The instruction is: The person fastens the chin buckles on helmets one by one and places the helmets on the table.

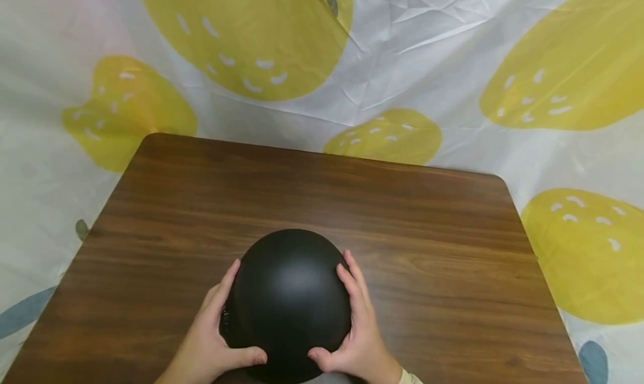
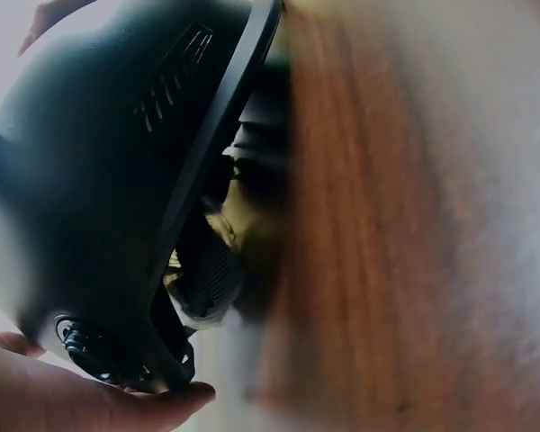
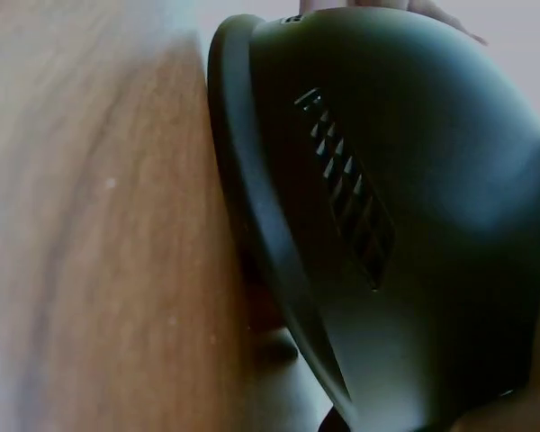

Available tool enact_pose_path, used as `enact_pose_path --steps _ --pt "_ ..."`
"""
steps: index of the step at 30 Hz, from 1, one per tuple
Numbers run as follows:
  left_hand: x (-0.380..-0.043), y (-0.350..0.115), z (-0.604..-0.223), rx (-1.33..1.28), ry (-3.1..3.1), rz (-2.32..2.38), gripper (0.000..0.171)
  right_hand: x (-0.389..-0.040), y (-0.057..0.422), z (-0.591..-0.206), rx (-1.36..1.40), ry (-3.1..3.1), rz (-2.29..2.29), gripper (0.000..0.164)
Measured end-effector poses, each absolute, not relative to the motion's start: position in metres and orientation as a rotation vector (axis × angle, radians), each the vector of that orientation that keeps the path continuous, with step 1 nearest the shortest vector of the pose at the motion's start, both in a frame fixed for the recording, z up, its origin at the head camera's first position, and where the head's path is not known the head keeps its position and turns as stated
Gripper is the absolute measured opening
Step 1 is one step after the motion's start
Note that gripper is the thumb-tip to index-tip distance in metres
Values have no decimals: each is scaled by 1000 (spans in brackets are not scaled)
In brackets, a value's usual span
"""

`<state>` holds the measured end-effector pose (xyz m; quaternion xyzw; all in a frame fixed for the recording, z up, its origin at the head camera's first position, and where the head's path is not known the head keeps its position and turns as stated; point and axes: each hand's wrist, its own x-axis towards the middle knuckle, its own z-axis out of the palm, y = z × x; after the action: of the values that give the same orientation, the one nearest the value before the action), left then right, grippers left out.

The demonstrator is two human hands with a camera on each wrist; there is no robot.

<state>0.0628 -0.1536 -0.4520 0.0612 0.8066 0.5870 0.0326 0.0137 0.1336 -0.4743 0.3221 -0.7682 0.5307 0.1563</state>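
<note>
A smooth black helmet (image 1: pixel 294 294) is at the near middle of the table, its rounded crown facing up. My left hand (image 1: pixel 213 328) grips its left side, thumb on the near part and fingers along the shell. On the opposite side, my right hand (image 1: pixel 359 328) holds it in the same way. Slanted vents (image 2: pixel 171 81) and a round black fitting (image 2: pixel 90 346) show on the shell in the left wrist view. Dark padding or strap (image 2: pixel 207 270) is partly visible under the rim, where a gap separates part of it from the table. The right wrist view shows a textured vent (image 3: pixel 351 189).
The brown wood-grain table (image 1: pixel 432 233) has rounded far corners. Behind it and at both sides hangs a white cloth (image 1: pixel 427 54) printed with large yellow fruit.
</note>
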Motion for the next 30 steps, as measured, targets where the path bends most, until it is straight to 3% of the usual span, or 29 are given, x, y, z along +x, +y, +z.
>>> enact_pose_path --steps 23,30 --pt "68 -154 -437 334 2733 1692 149 18 135 -460 952 -2258 1578 127" --pt "69 -148 -425 295 2770 1622 149 11 131 -441 983 -2246 1456 119"
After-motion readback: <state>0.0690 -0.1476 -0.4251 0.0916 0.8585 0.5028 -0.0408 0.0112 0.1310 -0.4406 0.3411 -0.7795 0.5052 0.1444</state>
